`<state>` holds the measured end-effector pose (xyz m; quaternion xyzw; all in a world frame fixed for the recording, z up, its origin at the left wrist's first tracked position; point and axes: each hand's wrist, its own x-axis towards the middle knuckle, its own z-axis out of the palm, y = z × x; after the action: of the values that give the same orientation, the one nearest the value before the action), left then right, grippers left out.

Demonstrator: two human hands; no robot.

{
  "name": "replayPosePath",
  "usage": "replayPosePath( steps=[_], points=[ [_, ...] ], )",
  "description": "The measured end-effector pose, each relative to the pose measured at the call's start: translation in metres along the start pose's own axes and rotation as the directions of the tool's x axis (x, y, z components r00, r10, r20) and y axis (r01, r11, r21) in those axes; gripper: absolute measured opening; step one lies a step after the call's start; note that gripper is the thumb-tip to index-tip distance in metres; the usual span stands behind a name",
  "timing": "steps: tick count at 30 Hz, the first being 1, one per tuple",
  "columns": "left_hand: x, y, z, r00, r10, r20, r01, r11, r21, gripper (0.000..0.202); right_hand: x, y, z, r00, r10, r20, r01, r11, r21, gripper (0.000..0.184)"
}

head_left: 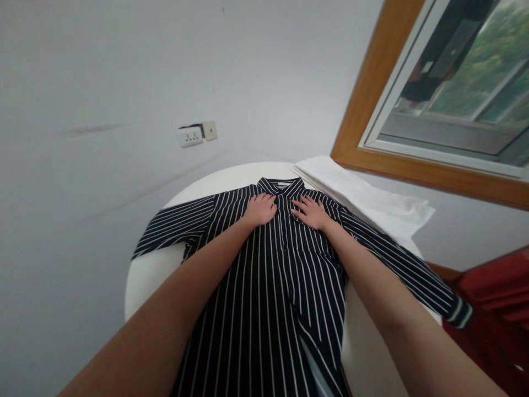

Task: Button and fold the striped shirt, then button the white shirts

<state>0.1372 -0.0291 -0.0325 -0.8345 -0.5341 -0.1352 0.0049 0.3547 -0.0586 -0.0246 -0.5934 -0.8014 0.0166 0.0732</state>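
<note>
A black shirt with thin white stripes [273, 286] lies spread face up on a round white table [152, 275], collar away from me and sleeves out to both sides. My left hand [261, 209] rests flat on the shirt's upper chest just left of the button line, fingers stretched toward the collar. My right hand [311, 212] lies flat on the upper chest right of the button line, fingers spread. Neither hand holds anything.
A folded white cloth [372, 198] lies on the table's far right. A wood-framed mirror [433, 110] leans on the grey wall at right. A white wall socket [190, 135] sits on the wall behind the table. Red fabric [496, 309] shows at lower right.
</note>
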Motion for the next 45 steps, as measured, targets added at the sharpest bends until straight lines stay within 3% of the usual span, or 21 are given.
replayPosePath(
  steps=[8,11,15,19,24,28,34,37,41,45],
  points=[
    [-0.020,0.020,-0.031,0.987,0.014,-0.160,-0.013,1.000,0.003,0.031,0.010,0.014,0.001,0.990,-0.108,-0.095,0.108,0.994,0.000,0.053],
    [-0.039,0.029,-0.038,0.991,0.017,-0.134,-0.021,0.999,-0.032,0.028,0.007,0.009,-0.006,0.961,-0.179,-0.209,0.174,0.984,-0.040,0.049],
    [-0.065,0.037,-0.027,0.997,0.064,-0.053,-0.066,0.997,-0.047,0.033,-0.012,-0.017,-0.024,0.913,-0.238,-0.332,0.251,0.968,-0.005,0.028],
    [-0.075,0.039,-0.009,0.990,0.093,-0.107,-0.095,0.995,-0.014,0.043,-0.037,-0.053,-0.034,0.935,-0.144,-0.326,0.220,0.952,0.211,0.020],
    [-0.061,0.037,-0.003,0.992,0.100,-0.074,-0.101,0.995,-0.007,0.045,-0.056,-0.075,-0.022,0.976,0.011,-0.216,0.066,0.936,0.346,0.020],
    [-0.057,0.036,-0.008,0.995,0.085,-0.054,-0.088,0.994,-0.064,0.043,-0.062,-0.073,-0.013,0.963,0.144,-0.228,-0.057,0.935,0.349,0.026],
    [-0.067,0.041,-0.027,0.981,0.088,-0.172,-0.117,0.979,-0.167,0.026,-0.068,-0.073,-0.012,0.966,0.113,-0.231,-0.050,0.963,0.264,0.020],
    [-0.068,0.043,-0.030,0.979,0.096,-0.178,-0.139,0.960,-0.242,0.024,-0.069,-0.072,-0.009,0.963,0.104,-0.247,-0.040,0.967,0.251,0.015],
    [-0.065,0.043,-0.023,0.986,0.067,-0.156,-0.117,0.933,-0.339,0.021,-0.066,-0.066,-0.007,0.951,0.109,-0.290,-0.004,0.941,0.339,0.016],
    [-0.064,0.044,-0.021,0.983,0.079,-0.168,-0.131,0.935,-0.328,0.018,-0.060,-0.060,-0.005,0.929,0.157,-0.335,0.031,0.869,0.493,0.015]
  ],
)
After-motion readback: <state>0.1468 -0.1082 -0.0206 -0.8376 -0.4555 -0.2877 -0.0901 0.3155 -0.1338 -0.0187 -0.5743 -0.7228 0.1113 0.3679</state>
